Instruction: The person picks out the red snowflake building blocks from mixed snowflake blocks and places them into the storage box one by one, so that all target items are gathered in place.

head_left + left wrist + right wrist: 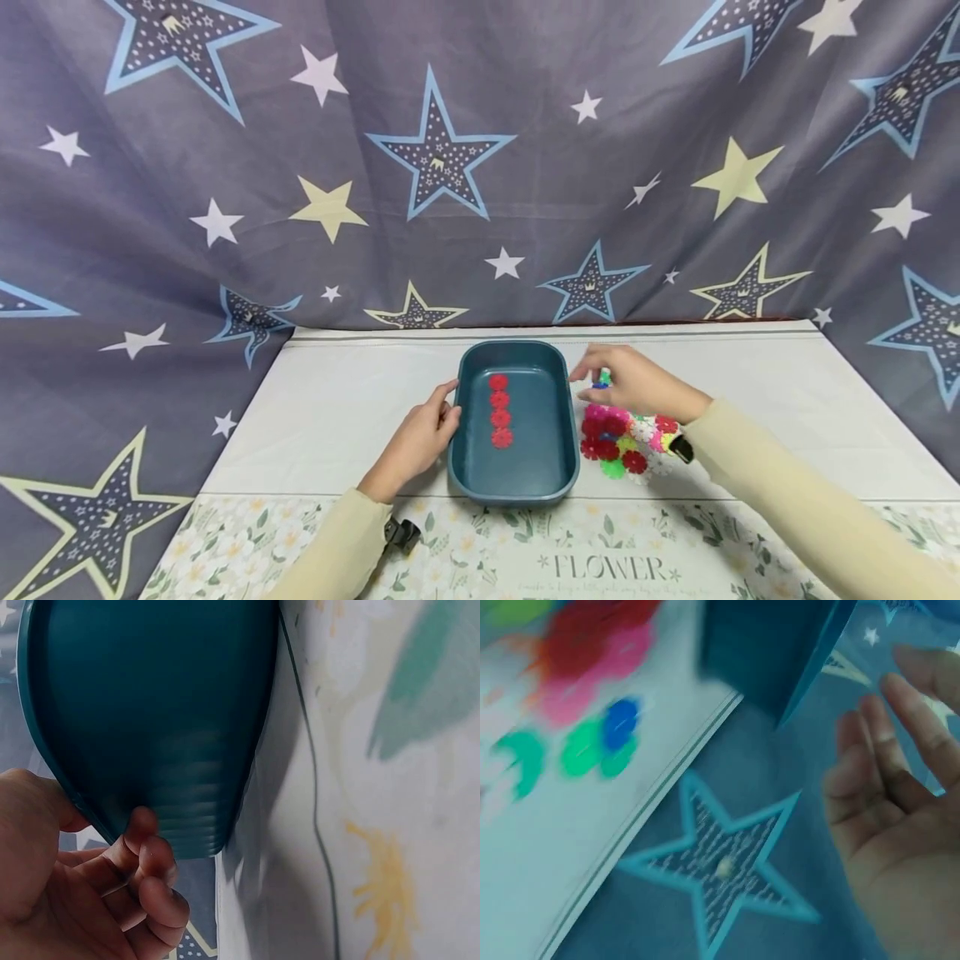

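Note:
A deep blue-green rectangular dish with rounded corners stands on the table. Inside it, several red flower-shaped discs lie in a column, left of the middle. My left hand holds the dish's left rim; in the left wrist view the fingers curl by the outer wall. Just beyond the dish's right rim, my right hand hovers with bent, spread fingers and nothing between them. Below that hand lies a pile of flower discs in red, pink, green, white, yellow and blue, partly hidden by the wrist.
The white table cover has a floral front band reading FLOWER. Behind the table hangs a grey curtain printed with stars. Both wrists wear a dark strapped device, such as the left one.

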### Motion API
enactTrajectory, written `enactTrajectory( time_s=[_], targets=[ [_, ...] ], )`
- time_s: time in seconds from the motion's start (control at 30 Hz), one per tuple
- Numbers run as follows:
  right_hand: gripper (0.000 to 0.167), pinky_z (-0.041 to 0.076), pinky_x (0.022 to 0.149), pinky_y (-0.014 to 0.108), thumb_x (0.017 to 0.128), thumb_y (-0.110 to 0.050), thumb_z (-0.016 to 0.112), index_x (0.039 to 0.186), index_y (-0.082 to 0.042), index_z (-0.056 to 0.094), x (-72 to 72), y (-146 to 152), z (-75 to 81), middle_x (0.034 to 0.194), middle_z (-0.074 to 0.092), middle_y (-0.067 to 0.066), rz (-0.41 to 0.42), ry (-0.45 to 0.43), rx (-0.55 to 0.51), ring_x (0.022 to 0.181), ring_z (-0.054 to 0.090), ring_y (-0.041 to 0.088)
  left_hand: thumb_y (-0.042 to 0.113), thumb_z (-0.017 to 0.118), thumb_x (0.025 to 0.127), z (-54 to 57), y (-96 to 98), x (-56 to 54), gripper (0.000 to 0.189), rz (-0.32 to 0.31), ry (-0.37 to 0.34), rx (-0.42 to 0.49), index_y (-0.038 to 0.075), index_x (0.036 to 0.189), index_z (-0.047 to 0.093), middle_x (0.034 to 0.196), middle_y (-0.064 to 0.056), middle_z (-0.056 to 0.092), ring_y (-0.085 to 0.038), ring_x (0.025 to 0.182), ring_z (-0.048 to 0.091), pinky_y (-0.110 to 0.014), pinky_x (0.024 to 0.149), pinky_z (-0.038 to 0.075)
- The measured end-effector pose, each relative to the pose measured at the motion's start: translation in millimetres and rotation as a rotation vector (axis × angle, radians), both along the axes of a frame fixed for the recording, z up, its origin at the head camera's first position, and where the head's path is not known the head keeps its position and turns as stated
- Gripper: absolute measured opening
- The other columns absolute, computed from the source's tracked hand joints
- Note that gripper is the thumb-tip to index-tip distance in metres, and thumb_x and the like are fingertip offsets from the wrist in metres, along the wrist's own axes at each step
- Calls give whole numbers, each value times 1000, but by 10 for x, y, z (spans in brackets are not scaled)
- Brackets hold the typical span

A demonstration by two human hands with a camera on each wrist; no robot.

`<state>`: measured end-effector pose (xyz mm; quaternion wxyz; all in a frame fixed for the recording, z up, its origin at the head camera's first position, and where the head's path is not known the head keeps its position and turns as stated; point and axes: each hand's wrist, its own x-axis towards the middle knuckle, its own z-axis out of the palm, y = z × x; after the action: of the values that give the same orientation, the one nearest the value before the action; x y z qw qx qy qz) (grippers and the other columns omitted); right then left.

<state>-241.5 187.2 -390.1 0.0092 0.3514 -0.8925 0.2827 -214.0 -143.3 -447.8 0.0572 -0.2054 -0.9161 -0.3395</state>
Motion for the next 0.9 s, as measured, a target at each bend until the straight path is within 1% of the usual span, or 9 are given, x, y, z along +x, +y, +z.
enactTrajectory(
  time_s=[0.13,0.23,0.3,0.4,0.47,0.63,0.8,0.87,0.9],
  targets=[
    [24,49,73,41,79,-10,76,102,-12,71,142,263,-123,98,62,1,-46,-83,41,84,58,20,14,53,97,-5,7,0,43,2,0,4,1,137,44,65,10,47,-4,51,42,-26,56,40],
    [27,48,78,45,78,-10,77,104,-9,70,253,351,-274,99,60,4,-37,-88,60,89,57,24,14,53,97,-10,9,-4,43,6,-2,2,1,137,44,65,10,46,-4,51,42,-26,56,40],
    [29,48,80,44,76,-10,78,104,-9,70,314,370,-380,100,59,3,-25,-69,76,92,56,23,15,52,97,-15,10,-8,43,9,0,1,2,138,45,65,10,46,-4,51,42,-26,57,40],
    [32,46,77,38,75,-13,80,104,-9,69,390,376,-519,102,57,1,-5,-45,94,92,52,22,14,53,97,-22,11,-7,43,8,7,0,1,137,45,65,11,46,-4,51,41,-26,56,40],
    [33,44,75,35,74,-15,81,104,-9,69,415,365,-576,104,56,0,-1,-32,108,91,49,21,14,53,97,-18,1,-14,43,7,9,0,1,137,45,65,11,46,-4,51,42,-26,56,40],
    [36,40,73,33,71,-16,83,104,-9,70,437,334,-629,104,56,-1,-26,5,126,88,46,18,14,53,97,-6,-11,-26,43,4,11,2,1,138,44,66,10,47,-4,51,42,-26,55,40],
    [31,41,67,31,72,-17,82,100,-10,70,462,280,-632,97,56,-2,-60,12,123,84,45,18,13,54,97,-12,-8,-11,43,-3,16,-6,-2,136,45,67,10,47,-4,52,42,-26,55,40],
    [29,43,68,32,73,-18,82,98,-11,69,481,257,-639,95,55,-3,-64,1,123,84,45,17,13,55,96,-19,-5,-6,43,-4,13,-10,-2,136,45,67,10,47,-4,52,43,-26,56,40],
    [28,44,71,34,73,-17,82,97,-12,70,488,245,-645,95,55,-4,-63,-3,123,85,46,17,13,55,96,-23,-5,-4,43,-4,13,-12,-2,136,45,67,10,47,-4,53,43,-26,56,40]
  ],
)
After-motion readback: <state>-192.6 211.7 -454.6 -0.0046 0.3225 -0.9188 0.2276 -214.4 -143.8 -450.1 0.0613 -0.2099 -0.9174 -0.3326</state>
